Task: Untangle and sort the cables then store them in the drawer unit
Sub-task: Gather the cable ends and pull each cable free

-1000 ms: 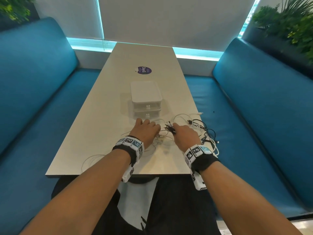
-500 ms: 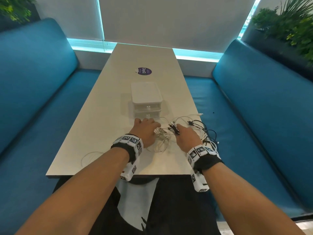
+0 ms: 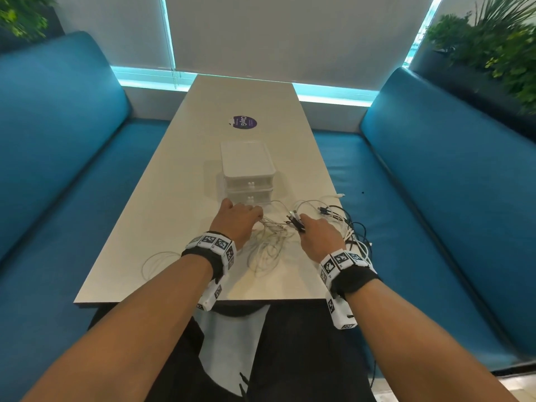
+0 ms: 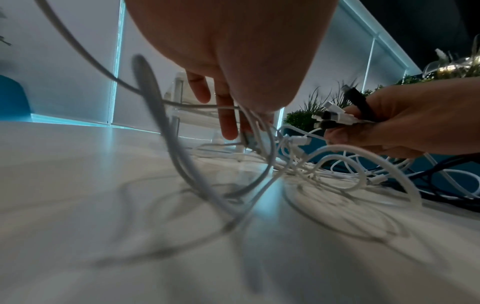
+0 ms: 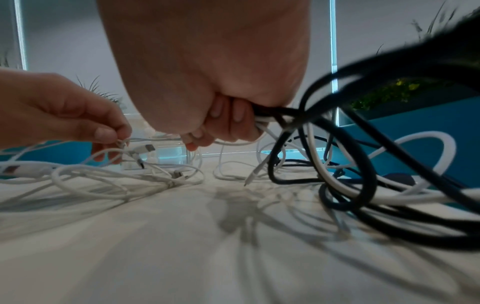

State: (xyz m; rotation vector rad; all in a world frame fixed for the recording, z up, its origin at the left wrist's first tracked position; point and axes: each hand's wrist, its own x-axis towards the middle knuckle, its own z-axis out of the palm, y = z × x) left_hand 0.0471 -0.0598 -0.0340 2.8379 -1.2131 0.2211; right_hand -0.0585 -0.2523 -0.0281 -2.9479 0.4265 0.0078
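A tangle of white cables (image 3: 268,245) lies on the table between my hands. Black cables (image 3: 358,230) trail off the right edge. My left hand (image 3: 237,219) pinches a white cable (image 5: 122,142) just in front of the white drawer unit (image 3: 248,169). My right hand (image 3: 316,233) grips a bundle of black and white cable ends (image 3: 295,220), whose plugs (image 4: 335,117) stick out past the fingers. In the right wrist view thick black cables (image 5: 337,144) loop down from that fist. Both drawers look closed.
The long pale table (image 3: 179,175) carries a purple round sticker (image 3: 245,122) beyond the drawer unit. A thin white cable loop (image 3: 158,264) lies at the near left. Blue bench seats (image 3: 435,227) flank both sides. Plants (image 3: 493,44) stand behind the right backrest.
Both hands have drawn slightly apart, the right one moving right with its bundle of plugs. The white cables between them are more spread out.
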